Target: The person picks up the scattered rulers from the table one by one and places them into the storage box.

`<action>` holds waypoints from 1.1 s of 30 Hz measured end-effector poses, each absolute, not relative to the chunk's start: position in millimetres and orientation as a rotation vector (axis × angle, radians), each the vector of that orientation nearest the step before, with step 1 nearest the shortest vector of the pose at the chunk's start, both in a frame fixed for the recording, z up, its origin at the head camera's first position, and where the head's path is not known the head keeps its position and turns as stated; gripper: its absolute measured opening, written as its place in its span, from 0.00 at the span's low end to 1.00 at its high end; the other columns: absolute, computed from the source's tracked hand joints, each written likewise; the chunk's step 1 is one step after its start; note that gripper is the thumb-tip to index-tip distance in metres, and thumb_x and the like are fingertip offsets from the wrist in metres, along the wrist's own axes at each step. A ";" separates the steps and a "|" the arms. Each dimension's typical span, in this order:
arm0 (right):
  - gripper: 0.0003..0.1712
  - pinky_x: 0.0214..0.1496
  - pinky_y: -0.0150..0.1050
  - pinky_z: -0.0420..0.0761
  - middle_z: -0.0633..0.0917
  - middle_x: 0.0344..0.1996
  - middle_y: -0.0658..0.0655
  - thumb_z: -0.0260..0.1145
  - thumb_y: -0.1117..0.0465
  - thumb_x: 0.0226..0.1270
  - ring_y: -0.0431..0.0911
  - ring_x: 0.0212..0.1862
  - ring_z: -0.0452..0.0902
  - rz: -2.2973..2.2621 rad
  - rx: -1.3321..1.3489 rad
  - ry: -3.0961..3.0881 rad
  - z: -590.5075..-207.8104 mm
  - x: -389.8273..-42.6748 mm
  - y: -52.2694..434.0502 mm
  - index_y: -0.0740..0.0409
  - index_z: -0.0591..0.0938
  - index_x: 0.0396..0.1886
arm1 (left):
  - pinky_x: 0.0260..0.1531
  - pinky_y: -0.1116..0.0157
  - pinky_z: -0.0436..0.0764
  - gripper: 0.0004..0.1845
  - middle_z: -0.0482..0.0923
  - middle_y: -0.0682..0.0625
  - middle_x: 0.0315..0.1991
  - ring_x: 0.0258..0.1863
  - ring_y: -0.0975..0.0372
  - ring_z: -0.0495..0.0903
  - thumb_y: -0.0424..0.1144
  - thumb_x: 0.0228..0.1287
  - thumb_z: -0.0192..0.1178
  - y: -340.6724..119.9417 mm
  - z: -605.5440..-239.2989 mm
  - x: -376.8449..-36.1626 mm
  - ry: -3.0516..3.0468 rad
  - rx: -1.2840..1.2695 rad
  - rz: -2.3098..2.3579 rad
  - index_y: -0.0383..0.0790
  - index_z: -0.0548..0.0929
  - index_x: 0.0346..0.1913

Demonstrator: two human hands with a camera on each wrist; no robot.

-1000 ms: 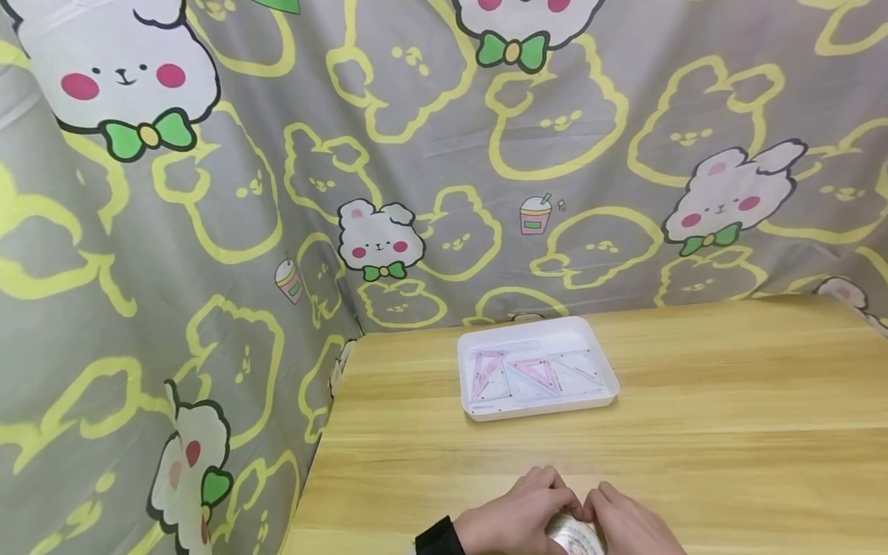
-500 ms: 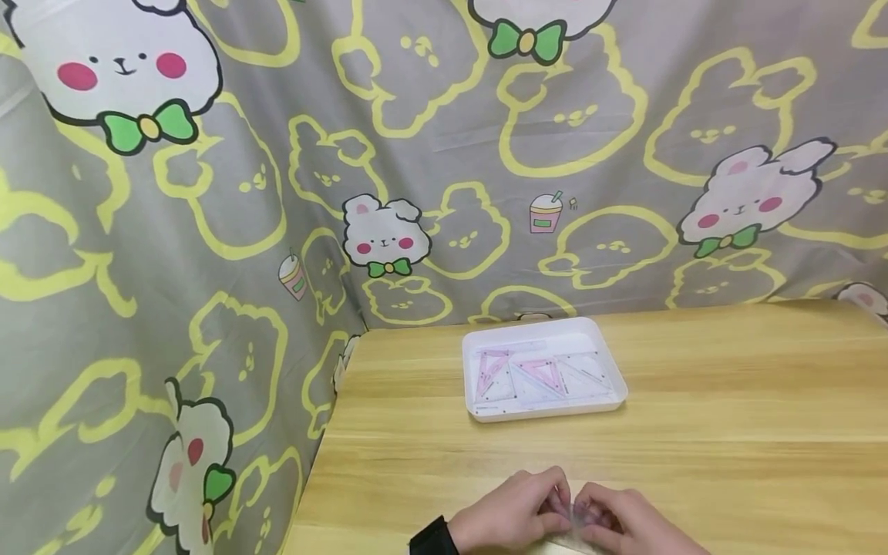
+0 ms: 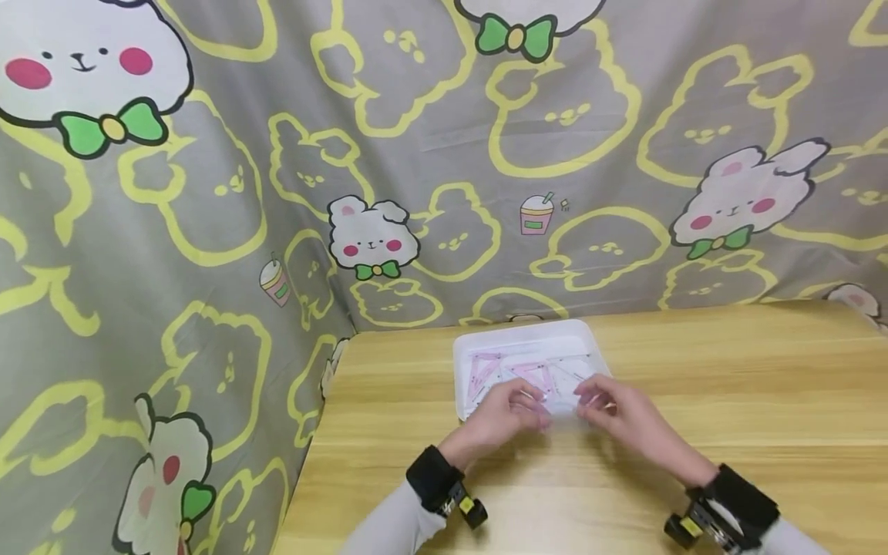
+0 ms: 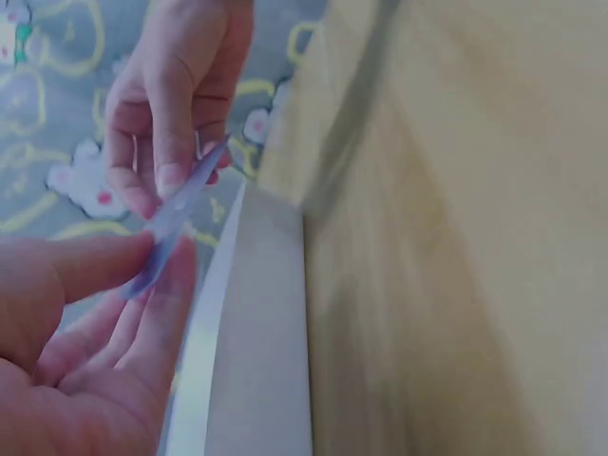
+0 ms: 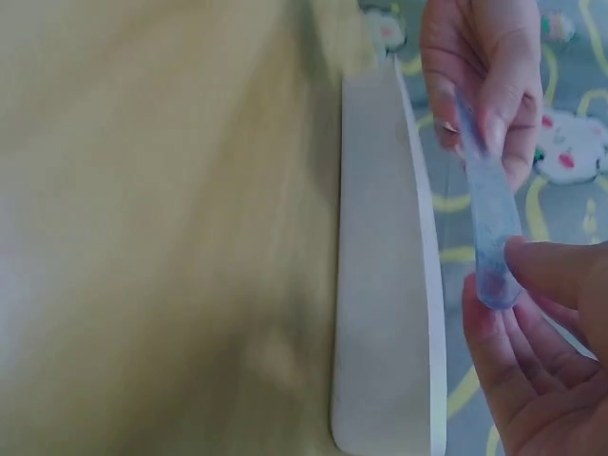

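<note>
Both hands hold a clear, bluish protractor (image 5: 492, 223) between them, one at each end, above the near edge of a white tray (image 3: 460, 378). My left hand (image 3: 505, 416) pinches its left end between thumb and fingers; my right hand (image 3: 619, 407) pinches the other end. In both wrist views the protractor is seen nearly edge-on, and its markings cannot be read. In the head view it is blurred. Clear and pink set squares (image 3: 483, 368) lie flat in the tray, partly hidden behind the hands.
The tray rests on a wooden table (image 3: 728, 401), near its back edge. A grey curtain (image 3: 444, 154) with rabbit prints hangs behind the table and along its left side. Each wrist wears a black strap (image 3: 433, 472) with a small camera.
Both hands have moved forward from the table's near edge to the tray, carrying the protractor with them. The tray stays in place; the head view has shifted slightly.
</note>
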State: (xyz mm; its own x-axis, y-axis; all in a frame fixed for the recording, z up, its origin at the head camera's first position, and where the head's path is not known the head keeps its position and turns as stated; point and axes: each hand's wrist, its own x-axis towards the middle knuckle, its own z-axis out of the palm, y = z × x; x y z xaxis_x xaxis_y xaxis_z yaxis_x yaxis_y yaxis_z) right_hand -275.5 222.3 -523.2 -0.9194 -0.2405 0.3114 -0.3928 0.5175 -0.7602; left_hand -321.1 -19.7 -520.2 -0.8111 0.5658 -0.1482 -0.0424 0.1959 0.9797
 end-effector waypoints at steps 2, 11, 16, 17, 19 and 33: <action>0.14 0.39 0.35 0.86 0.89 0.38 0.57 0.76 0.69 0.62 0.39 0.36 0.84 1.312 0.534 -2.600 -522.8 -290.9 225.8 0.65 0.85 0.46 | 0.40 0.65 0.87 0.13 0.86 0.47 0.39 0.34 0.61 0.88 0.28 0.64 0.70 -13.1 -522.2 -336.4 2.016 0.430 1.720 0.32 0.83 0.50; 0.26 0.41 0.49 0.87 0.87 0.40 0.62 0.84 0.62 0.54 0.53 0.39 0.85 0.897 0.626 -2.626 -519.3 -346.8 228.1 0.70 0.85 0.49 | 0.45 0.62 0.88 0.07 0.82 0.46 0.38 0.36 0.60 0.88 0.29 0.72 0.64 10.0 -524.9 -383.8 2.005 0.188 1.894 0.33 0.84 0.50; 0.29 0.42 0.52 0.86 0.87 0.41 0.64 0.85 0.62 0.52 0.55 0.39 0.85 0.693 0.688 -2.657 -519.8 -367.7 232.8 0.72 0.84 0.50 | 0.48 0.58 0.88 0.08 0.86 0.43 0.37 0.37 0.58 0.89 0.25 0.69 0.64 25.1 -534.6 -401.9 1.947 0.075 1.986 0.32 0.84 0.49; 0.29 0.42 0.52 0.86 0.87 0.41 0.65 0.84 0.62 0.53 0.55 0.38 0.85 0.670 0.689 -2.671 -520.6 -371.7 234.1 0.72 0.84 0.51 | 0.48 0.58 0.88 0.08 0.86 0.43 0.37 0.37 0.58 0.89 0.25 0.69 0.64 28.0 -535.6 -405.1 1.945 0.062 1.999 0.31 0.85 0.48; 0.29 0.41 0.53 0.86 0.86 0.41 0.66 0.84 0.62 0.54 0.56 0.38 0.85 0.630 0.685 -2.691 -523.9 -379.4 236.4 0.73 0.84 0.51 | 0.46 0.59 0.88 0.08 0.86 0.44 0.36 0.36 0.59 0.88 0.25 0.67 0.64 32.4 -536.9 -411.1 1.969 0.037 2.008 0.30 0.86 0.48; 0.26 0.46 0.59 0.83 0.87 0.42 0.69 0.82 0.64 0.55 0.63 0.42 0.84 0.484 0.663 -2.650 -557.7 -411.8 242.5 0.73 0.84 0.50 | 0.33 0.67 0.83 0.09 0.86 0.50 0.35 0.31 0.62 0.83 0.30 0.67 0.69 39.5 -542.4 -435.6 2.273 -0.045 1.780 0.36 0.91 0.48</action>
State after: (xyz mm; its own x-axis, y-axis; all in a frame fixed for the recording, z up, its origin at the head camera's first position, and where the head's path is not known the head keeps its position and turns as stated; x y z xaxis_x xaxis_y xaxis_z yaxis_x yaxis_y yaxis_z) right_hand -411.8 242.5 -557.7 -0.8231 -0.3785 0.4235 -0.5038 0.8308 -0.2366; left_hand -435.6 39.5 -542.4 -0.9675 0.1304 -0.2168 -0.1792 0.2515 0.9511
